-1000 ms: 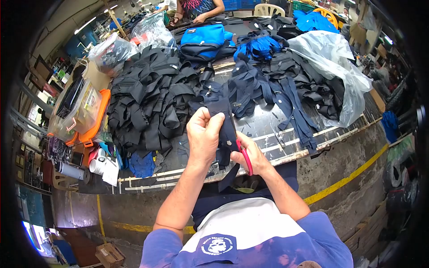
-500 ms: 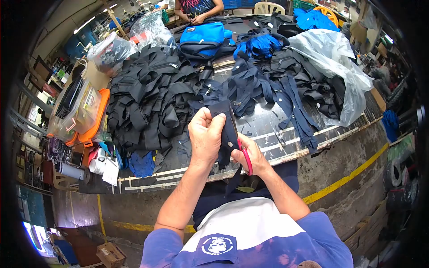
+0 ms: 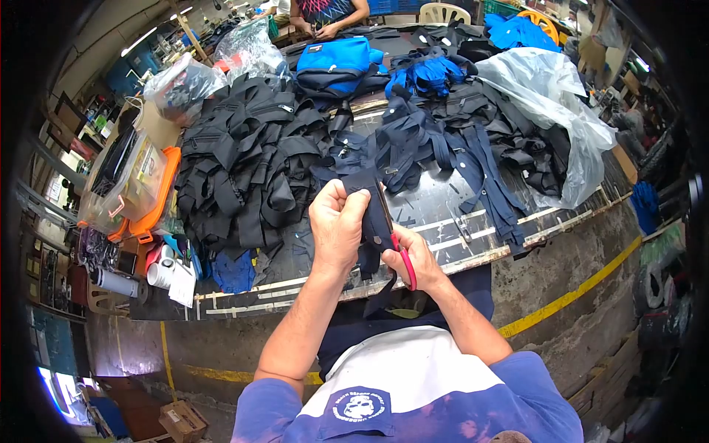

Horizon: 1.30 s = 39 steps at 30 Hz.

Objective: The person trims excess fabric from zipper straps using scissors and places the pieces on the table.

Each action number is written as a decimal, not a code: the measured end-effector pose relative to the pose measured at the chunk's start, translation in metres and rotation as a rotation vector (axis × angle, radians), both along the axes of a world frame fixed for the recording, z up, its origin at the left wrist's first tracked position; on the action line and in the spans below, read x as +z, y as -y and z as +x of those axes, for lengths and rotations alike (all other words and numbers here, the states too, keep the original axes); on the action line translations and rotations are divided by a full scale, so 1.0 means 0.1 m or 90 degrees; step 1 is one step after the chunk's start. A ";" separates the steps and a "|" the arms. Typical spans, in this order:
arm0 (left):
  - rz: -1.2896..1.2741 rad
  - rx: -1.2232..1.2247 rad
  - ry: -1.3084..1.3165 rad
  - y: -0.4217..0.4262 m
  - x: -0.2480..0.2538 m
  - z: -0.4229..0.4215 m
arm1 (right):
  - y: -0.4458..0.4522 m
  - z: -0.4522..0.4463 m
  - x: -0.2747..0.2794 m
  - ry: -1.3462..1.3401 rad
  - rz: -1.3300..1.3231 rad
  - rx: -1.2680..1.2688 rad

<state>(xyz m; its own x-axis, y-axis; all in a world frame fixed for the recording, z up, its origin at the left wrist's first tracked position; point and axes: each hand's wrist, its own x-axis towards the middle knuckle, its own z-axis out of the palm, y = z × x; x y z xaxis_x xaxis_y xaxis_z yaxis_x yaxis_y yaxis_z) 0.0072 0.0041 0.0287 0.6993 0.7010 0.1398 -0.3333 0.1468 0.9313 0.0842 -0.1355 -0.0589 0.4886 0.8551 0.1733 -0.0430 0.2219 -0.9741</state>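
Scissors (image 3: 407,267) with red handles sit in my right hand (image 3: 418,258), its fingers wrapped around the grips, the blades pointing up and away from my body. My left hand (image 3: 337,221) pinches the upper end of a dark fabric strip (image 3: 376,215) between thumb and bent fingers, holding it up over the near part of the tabletop (image 3: 436,199). The strip lies between my hands, its long axis running from my left thumb down toward me, leaning slightly right. The blades lie along its right edge, almost parallel to that axis; whether they touch the cloth, I cannot tell. My right hand is nearer the strip's lower part. Beyond, a heap of black fabric strips (image 3: 240,166) lies to the left, navy strips (image 3: 491,184) to the right.
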 end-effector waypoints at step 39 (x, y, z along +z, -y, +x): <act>-0.050 -0.010 -0.024 0.17 -0.17 -0.05 | 0.05 0.08 -0.06 -0.002 -0.084 -0.089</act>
